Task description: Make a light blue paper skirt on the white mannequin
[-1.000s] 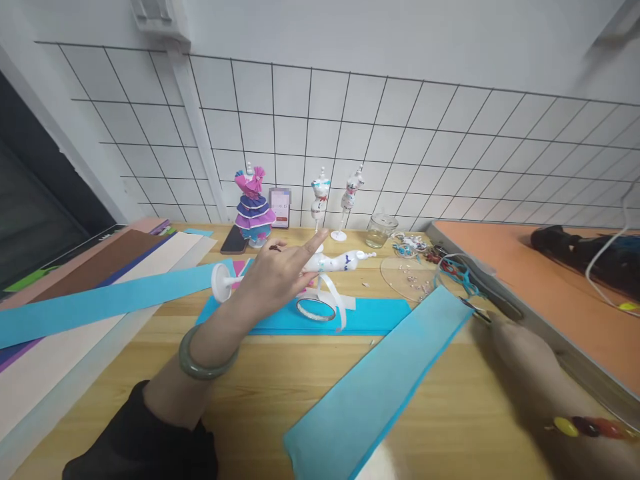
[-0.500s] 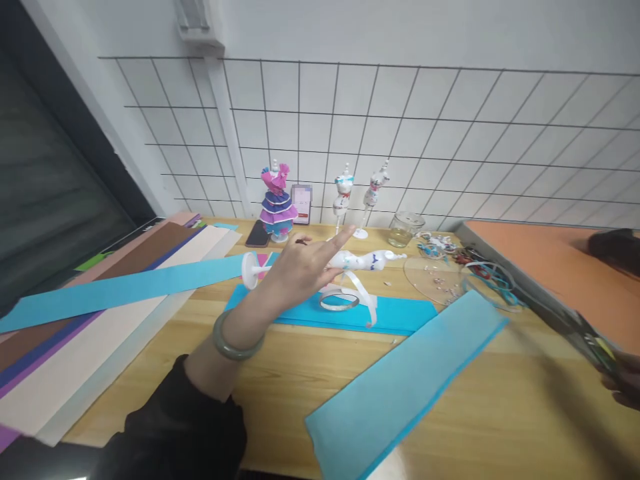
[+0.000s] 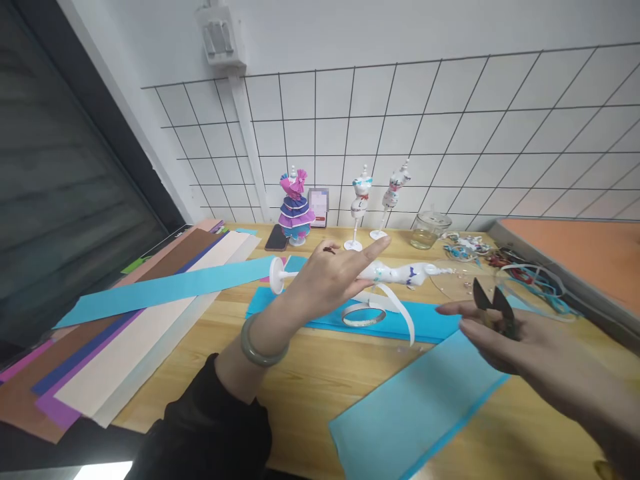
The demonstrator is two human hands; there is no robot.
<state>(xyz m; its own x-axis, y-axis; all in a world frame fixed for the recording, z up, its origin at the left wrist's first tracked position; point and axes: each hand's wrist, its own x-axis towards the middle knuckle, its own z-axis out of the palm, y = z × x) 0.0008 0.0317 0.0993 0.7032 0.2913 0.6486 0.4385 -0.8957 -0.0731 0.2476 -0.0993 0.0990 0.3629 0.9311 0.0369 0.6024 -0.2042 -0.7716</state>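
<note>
My left hand (image 3: 327, 277) is closed round the stand of a small white mannequin (image 3: 400, 273), held sideways with its round base to the left and index finger stretched out. A white tape roll (image 3: 364, 315) with a loose strip hangs or lies just below the mannequin; which, I cannot tell. My right hand (image 3: 505, 333) holds small scissors (image 3: 493, 308), blades apart and pointing up, right of the mannequin. Under the tape lies folded blue paper (image 3: 320, 320). A lighter blue sheet (image 3: 415, 407) lies nearer, partly below my right hand.
Coloured paper strips (image 3: 150, 340) cover the left side. Along the wall stand a dressed mannequin (image 3: 296, 210), two white mannequins (image 3: 361, 197), phones (image 3: 277, 238) and a glass jar (image 3: 429, 230). A clear plate, cords (image 3: 530, 277) and an orange surface (image 3: 575, 260) are at the right.
My right hand has come in from the right edge with the scissors, towards the mannequin. The view has shifted, so the table things appear further right. My left hand still holds the mannequin.
</note>
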